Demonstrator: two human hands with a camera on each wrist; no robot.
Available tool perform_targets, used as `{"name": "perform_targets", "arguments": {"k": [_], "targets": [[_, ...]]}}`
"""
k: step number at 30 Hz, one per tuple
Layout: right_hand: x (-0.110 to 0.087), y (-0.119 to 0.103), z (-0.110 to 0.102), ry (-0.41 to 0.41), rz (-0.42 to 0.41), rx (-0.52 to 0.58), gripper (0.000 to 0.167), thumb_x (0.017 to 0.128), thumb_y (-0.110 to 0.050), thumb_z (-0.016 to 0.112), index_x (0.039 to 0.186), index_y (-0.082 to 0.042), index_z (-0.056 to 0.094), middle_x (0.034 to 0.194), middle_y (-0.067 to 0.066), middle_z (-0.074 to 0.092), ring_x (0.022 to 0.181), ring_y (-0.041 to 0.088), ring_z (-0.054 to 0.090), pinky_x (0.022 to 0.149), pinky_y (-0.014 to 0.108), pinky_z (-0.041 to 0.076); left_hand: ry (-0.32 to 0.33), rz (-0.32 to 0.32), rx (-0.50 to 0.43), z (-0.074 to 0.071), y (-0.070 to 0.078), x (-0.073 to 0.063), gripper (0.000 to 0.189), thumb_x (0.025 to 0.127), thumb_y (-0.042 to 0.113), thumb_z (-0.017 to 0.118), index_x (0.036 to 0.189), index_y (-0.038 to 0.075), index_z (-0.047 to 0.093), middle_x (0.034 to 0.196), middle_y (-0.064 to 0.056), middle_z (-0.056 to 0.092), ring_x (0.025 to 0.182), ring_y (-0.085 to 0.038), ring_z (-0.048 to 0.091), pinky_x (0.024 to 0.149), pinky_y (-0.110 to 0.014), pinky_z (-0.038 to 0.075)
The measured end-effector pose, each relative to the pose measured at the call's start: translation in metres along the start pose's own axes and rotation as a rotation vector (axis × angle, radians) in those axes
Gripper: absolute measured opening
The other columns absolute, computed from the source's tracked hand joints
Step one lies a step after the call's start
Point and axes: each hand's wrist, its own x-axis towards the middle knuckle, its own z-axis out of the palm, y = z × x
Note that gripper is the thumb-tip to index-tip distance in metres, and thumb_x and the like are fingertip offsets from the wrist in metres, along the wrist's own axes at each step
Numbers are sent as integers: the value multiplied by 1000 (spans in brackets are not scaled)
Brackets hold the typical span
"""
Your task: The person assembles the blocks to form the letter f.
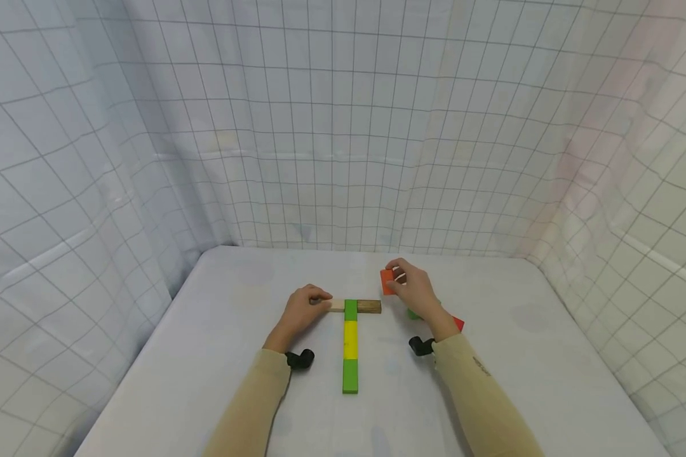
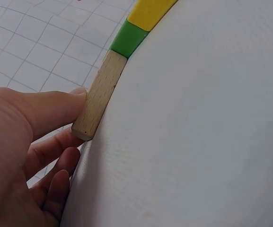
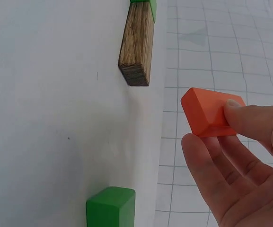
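Note:
My right hand [image 1: 416, 289] pinches an orange block [image 3: 212, 111] between thumb and fingers, beyond the free end of a dark brown wooden block [image 1: 369, 306]. My left hand [image 1: 307, 309] grips the outer end of a pale wooden block [image 2: 100, 97], thumb on its near side and a finger at its end. Between the two wooden blocks lies a green block [image 1: 351, 310]. From it a yellow block [image 1: 350, 339] and another green block [image 1: 350, 377] run toward me, end to end in a T shape.
Under my right wrist, partly hidden, lie a loose green block [image 3: 110, 208] and a red block [image 1: 459, 324]. A white cloth covers the table [image 1: 206, 355]. Gridded white curtains [image 1: 343, 127] stand behind it and at both sides. Each wrist carries a small black camera.

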Motion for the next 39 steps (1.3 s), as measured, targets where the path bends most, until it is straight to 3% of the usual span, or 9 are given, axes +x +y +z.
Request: {"name": "perform_targets", "arguments": {"k": [10, 22, 31, 39], "targets": [[10, -2, 13, -1, -2, 42, 32, 93, -11, 72, 121, -23, 62, 113, 5, 65, 96, 24, 64, 79, 36, 56, -21, -9, -21, -2, -1, 1, 14, 93, 19, 75, 105, 16, 79, 109, 1, 67, 106, -23, 60, 95, -46, 47], [26, -9, 37, -13, -5, 91, 32, 93, -8, 73, 119, -22, 62, 108, 3, 65, 91, 21, 64, 75, 34, 56, -44, -18, -9, -4, 4, 0, 15, 93, 18, 73, 106, 13, 78, 110, -1, 67, 103, -23, 59, 94, -45, 46], [35, -11, 56, -66, 40, 122, 30, 92, -9, 73, 118, -21, 62, 107, 6, 65, 93, 23, 64, 79, 35, 57, -46, -35, 1, -5, 7, 1, 14, 93, 19, 74, 106, 15, 78, 109, -1, 66, 102, -23, 57, 94, -45, 45], [36, -17, 64, -110, 53, 154, 28, 93, -10, 73, 118, -18, 62, 106, 6, 65, 93, 23, 65, 75, 35, 57, -50, -43, 0, -5, 7, 2, 15, 93, 18, 73, 106, 13, 78, 109, -2, 66, 100, -23, 56, 92, -45, 45]]}}
